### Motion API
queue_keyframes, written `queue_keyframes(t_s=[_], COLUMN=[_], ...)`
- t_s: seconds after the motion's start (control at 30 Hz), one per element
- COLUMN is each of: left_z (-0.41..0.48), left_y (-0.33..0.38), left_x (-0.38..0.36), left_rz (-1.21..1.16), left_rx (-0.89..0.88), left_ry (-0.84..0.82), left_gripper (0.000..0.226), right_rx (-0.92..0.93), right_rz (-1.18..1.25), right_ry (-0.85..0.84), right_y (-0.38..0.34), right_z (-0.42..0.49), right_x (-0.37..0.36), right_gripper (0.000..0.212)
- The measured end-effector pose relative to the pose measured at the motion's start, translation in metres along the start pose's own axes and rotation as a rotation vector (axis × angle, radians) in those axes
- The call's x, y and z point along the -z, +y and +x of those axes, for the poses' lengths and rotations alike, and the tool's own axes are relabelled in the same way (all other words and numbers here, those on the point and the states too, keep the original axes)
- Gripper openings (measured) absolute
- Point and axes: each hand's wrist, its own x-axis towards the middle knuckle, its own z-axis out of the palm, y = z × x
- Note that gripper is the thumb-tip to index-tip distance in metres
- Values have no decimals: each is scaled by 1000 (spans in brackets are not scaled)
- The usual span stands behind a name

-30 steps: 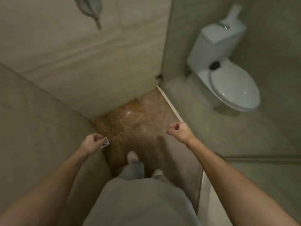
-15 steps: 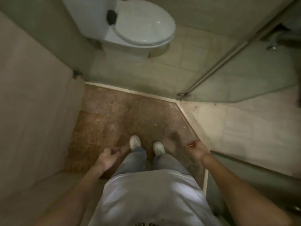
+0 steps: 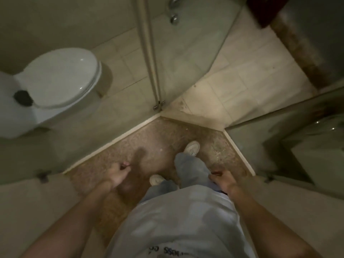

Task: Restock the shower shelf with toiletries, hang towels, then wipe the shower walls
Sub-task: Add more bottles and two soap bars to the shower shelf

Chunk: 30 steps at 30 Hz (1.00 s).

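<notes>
the left hand (image 3: 116, 175) hangs over the brown floor (image 3: 158, 133), fingers curled in — whether they pinch anything i cannot tell. the right hand (image 3: 222, 180) hangs loosely curled and empty, just beside the right trouser leg (image 3: 189, 168). both shoes (image 3: 191, 147) stand on that floor. the glass wall (image 3: 188, 53) rises far centre, its post (image 3: 151, 62) coming down to the floor's far corner — a toilet (image 3: 61, 77) sits far left, pale tiles (image 3: 242, 86) far right.
</notes>
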Motion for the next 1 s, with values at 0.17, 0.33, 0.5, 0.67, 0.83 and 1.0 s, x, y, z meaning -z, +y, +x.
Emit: queue_keyframes(t_s=[0.17,0.33,0.5,0.67,0.83,1.0], left_z=[56,28,25,33,53,90], left_y=[47,164,255,344,452,569], left_x=[14,14,-7,-34,-64,-105], left_rz=[82,99,54,3,-48,111], left_rx=[-78,-140,-211,-168,-165,-237], left_ry=[-44,-45,-64,-138,-238,-292], left_gripper=[11,10,14,20,13,14], right_rx=[4,41,213,216,244,131], right_rz=[114,115,180,415,478,635], right_ry=[-17,-35,6,88,197,341], right_y=[-1,-54,-144,-203,-230,-228], right_z=[21,52,74,97,129,178], right_x=[28,80,158,238,312,370], right_gripper=[11,26,15,29,30,26])
